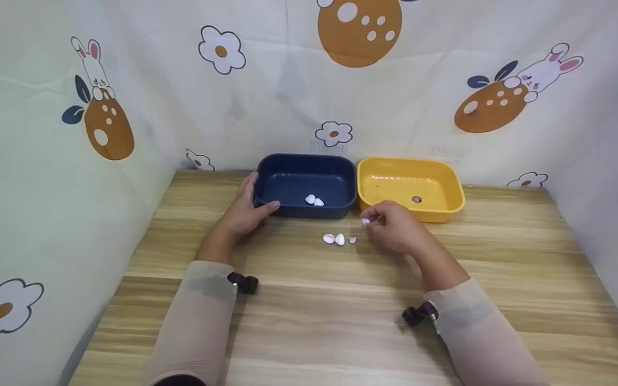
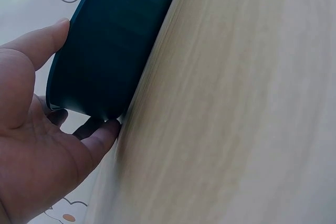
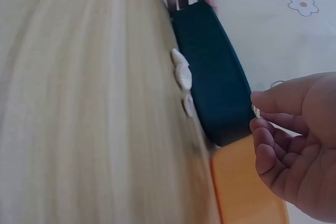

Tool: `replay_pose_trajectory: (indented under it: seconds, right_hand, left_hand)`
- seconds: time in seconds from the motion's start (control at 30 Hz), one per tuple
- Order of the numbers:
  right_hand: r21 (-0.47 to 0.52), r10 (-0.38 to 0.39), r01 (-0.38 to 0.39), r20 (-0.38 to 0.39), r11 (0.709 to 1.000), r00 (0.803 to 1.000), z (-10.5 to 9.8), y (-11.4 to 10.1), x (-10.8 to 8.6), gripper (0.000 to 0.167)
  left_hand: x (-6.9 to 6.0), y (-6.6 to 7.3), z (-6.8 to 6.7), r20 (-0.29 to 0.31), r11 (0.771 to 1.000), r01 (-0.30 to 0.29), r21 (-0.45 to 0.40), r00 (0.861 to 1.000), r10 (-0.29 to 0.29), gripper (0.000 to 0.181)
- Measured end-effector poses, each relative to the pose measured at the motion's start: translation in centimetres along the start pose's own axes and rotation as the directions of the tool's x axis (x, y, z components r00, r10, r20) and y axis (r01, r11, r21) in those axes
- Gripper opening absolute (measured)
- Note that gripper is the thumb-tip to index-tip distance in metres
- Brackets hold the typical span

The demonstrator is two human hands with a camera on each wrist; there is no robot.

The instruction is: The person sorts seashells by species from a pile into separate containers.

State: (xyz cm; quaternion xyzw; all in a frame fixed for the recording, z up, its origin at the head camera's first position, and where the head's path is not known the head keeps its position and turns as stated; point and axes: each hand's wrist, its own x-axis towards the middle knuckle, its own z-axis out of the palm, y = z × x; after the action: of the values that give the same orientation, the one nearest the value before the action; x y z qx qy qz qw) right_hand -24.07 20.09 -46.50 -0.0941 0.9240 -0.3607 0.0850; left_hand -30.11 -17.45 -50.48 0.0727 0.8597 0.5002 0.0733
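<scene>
My left hand [image 1: 242,212] grips the left end of the dark blue bin [image 1: 314,212], its thumb on the front rim. Two white shells [image 1: 310,199] lie inside that bin. Between thumb and fingertips my right hand [image 1: 395,228] pinches a small whitish piece [image 1: 366,221], just in front of the yellow bin [image 1: 435,216]. On the table before the blue bin are two white shells [image 1: 339,239] and a smaller greyish one [image 1: 352,240], in a row. The right wrist view also shows the pinched piece [image 3: 256,112] between the fingertips.
The yellow bin stands against the blue bin's right side and holds a small brownish piece [image 1: 417,199]. Behind both bins hangs a patterned cloth [image 1: 282,107], which also covers the sides. The wooden table [image 1: 319,321] extends toward me.
</scene>
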Motion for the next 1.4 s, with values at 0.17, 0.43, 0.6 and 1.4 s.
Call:
replay_pose_trajectory:
  seconds: [0.17,0.43,0.6,1.4]
  right_hand:
    - [0.027,0.028,-0.027,-0.051,0.999,0.998,-1.4,0.4,0.0,0.024]
    - [0.036,0.123,-0.121,-0.077,0.992,0.989,-3.6,1.3,-0.2,0.027]
    - [0.029,0.141,-0.139,-0.098,0.990,0.985,-4.6,1.9,-0.2,0.030]
    - [0.035,0.148,-0.144,-0.173,0.989,0.974,-6.6,4.2,-0.3,0.033]
  left_hand:
    - [-0.1,0.0,0.0,-0.006,1.000,0.002,0.019,1.000,-0.002,0.104]
    - [0.1,-0.2,0.1,-0.012,1.000,-0.004,0.007,1.000,0.004,0.103]
    - [0.1,-0.3,0.1,-0.012,1.000,0.000,0.004,1.000,0.000,0.103]
    - [0.1,0.0,0.1,-0.005,0.999,0.029,0.017,1.000,-0.029,0.105]
